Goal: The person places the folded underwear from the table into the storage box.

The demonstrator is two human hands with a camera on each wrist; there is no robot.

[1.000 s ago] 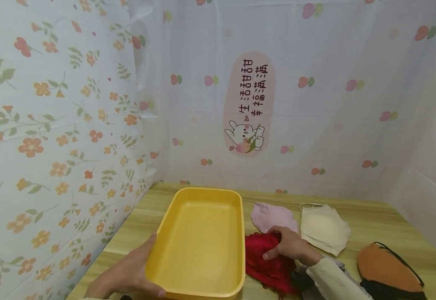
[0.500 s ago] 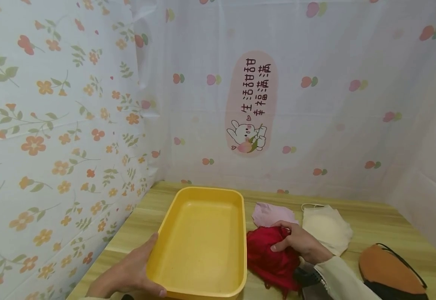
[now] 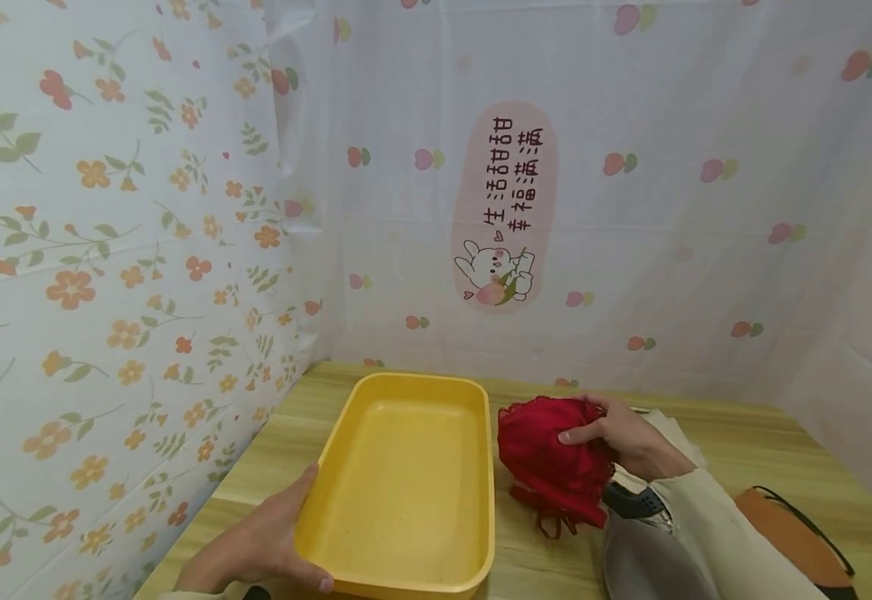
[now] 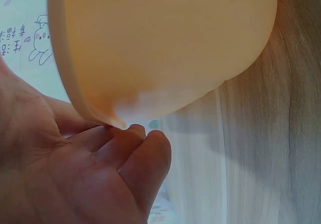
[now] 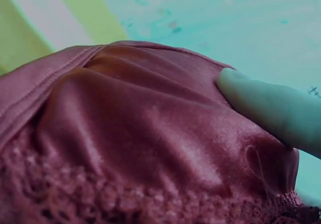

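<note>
With thumb and fingers, my right hand (image 3: 626, 435) pinches a red lace-trimmed bra (image 3: 544, 446), held above the table just right of the yellow tub (image 3: 398, 492). Its satin cup and lace edge (image 5: 165, 128) fill most of the right wrist view, the thumb (image 5: 271, 103) pressing on the fabric. Thin red straps dangle below. My left hand (image 3: 259, 533) grips the tub's near left corner, thumb along the near side; in the left wrist view its fingers (image 4: 150, 169) are at the rim. The inside of the tub is bare.
Behind the right hand lies a partly covered cream cloth piece with a cord (image 3: 676, 433). A grey garment (image 3: 642, 554) shows beneath the right sleeve. An orange and black garment with a black strap (image 3: 792, 533) lies at the right. Patterned curtains (image 3: 406, 250) surround the wood-grain table.
My right hand has taken hold of the red bra and raised it up and away from the table. It now covers the pink garment. The left hand stays at the tub's corner.
</note>
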